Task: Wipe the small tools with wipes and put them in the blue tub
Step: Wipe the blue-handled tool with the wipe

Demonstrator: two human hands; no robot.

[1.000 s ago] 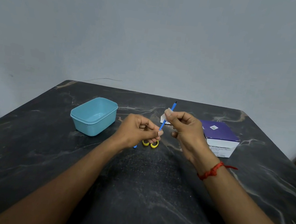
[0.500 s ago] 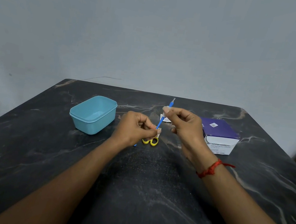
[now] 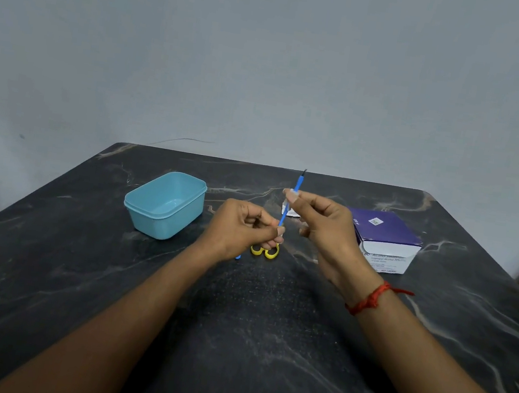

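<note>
My left hand (image 3: pixel 241 227) grips the lower end of a thin blue tool (image 3: pixel 284 214) that slants up and away, its dark tip above my fingers. My right hand (image 3: pixel 323 224) pinches a small white wipe (image 3: pixel 292 194) around the tool's upper shaft. Under my left hand, the yellow handles of small scissors (image 3: pixel 264 251) lie on the table; their blades are hidden. A second blue tool's end (image 3: pixel 237 257) peeks out below my left wrist. The blue tub (image 3: pixel 164 205) stands open and empty to the left.
A purple and white box of alcohol swabs (image 3: pixel 384 240) sits at the right, behind my right hand. A torn white wipe packet (image 3: pixel 292 213) lies behind the blue tool. All rest on a dark marble table (image 3: pixel 252 343); a grey wall stands behind it.
My right hand with the wipe has slid a little along the blue tool's shaft. Both hands sit slightly higher in view. The tub, scissors and box have not moved.
</note>
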